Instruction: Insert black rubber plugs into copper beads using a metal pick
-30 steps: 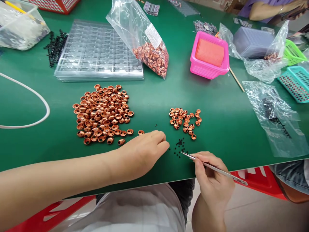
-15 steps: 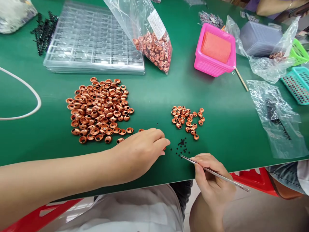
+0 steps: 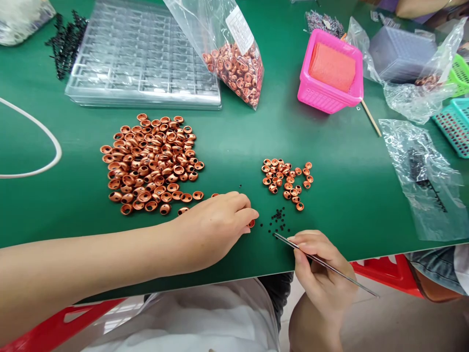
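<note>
Between the thumb and fingers of my left hand (image 3: 216,232) is a small copper-coloured cup-shaped piece with a hole (image 3: 251,223), mostly covered by the fingertips. My right hand (image 3: 322,266) pinches metal tweezers (image 3: 311,256), whose tip is at the near edge of a scatter of tiny black discs (image 3: 278,217). Whether the tips grip a disc is too small to make out. Left of my hands lies a large pile of the copper pieces (image 3: 150,166). A smaller group of copper pieces (image 3: 287,178) sits beyond the black discs.
Clear plastic trays (image 3: 142,58) are stacked at the back, beside a bag of copper pieces (image 3: 240,73). A pink basket (image 3: 328,100) holds an orange-red cloth or sponge. A clear bag (image 3: 425,186) lies at right. A white cable (image 3: 54,146) loops at left. Another person's arm (image 3: 421,7) shows at top right.
The view has shifted slightly. The tweezers' tip has moved a little up and left beside the black discs, and more of the copper piece shows at my left fingertips.
</note>
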`<state>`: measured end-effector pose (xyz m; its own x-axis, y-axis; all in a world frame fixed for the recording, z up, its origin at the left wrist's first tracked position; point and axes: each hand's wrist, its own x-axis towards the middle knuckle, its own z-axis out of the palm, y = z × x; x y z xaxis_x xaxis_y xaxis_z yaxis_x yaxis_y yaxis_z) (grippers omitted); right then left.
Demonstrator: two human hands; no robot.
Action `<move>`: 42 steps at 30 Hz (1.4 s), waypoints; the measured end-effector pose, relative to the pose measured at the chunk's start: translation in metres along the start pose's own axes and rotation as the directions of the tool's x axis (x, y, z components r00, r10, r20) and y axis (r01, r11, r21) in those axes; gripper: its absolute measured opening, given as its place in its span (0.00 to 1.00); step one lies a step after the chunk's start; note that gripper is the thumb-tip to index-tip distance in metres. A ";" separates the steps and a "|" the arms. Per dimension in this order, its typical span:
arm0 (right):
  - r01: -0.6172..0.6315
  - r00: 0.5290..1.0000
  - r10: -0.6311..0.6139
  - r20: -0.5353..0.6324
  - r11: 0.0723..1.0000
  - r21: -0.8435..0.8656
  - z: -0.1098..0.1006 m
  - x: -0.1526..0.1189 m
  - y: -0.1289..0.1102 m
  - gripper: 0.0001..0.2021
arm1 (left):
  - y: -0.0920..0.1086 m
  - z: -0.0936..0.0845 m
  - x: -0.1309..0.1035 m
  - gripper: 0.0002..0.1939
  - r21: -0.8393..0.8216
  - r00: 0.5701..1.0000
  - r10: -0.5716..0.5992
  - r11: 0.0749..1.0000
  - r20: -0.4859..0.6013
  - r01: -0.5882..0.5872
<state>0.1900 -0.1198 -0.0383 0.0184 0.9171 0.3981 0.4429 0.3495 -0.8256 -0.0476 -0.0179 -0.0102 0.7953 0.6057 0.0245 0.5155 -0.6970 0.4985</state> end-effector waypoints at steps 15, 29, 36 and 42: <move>0.038 0.998 -0.039 -0.042 0.998 -0.043 0.002 -0.003 0.002 0.17 | -0.002 -0.007 0.003 0.11 -0.098 0.996 -0.043 0.994 0.072 0.050; 0.072 0.974 -0.072 -0.214 0.997 -0.012 0.010 -0.004 -0.001 0.16 | -0.004 -0.001 0.003 0.05 -0.164 0.999 -0.005 0.986 -0.036 -0.001; 0.096 0.960 -0.084 -0.265 0.995 0.035 0.033 -0.005 -0.012 0.17 | 0.005 0.018 0.002 0.06 -0.222 0.983 0.066 0.969 -0.173 -0.104; 0.114 0.969 -0.113 -0.218 0.993 -0.010 0.038 -0.003 -0.009 0.16 | 0.006 0.021 0.004 0.06 -0.178 0.972 0.107 0.973 -0.211 -0.146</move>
<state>0.1519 -0.1183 -0.0470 0.1630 0.8078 0.5665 0.4511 0.4497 -0.7709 -0.0350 -0.0277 -0.0257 0.7605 0.5950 0.2601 0.3287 -0.6982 0.6360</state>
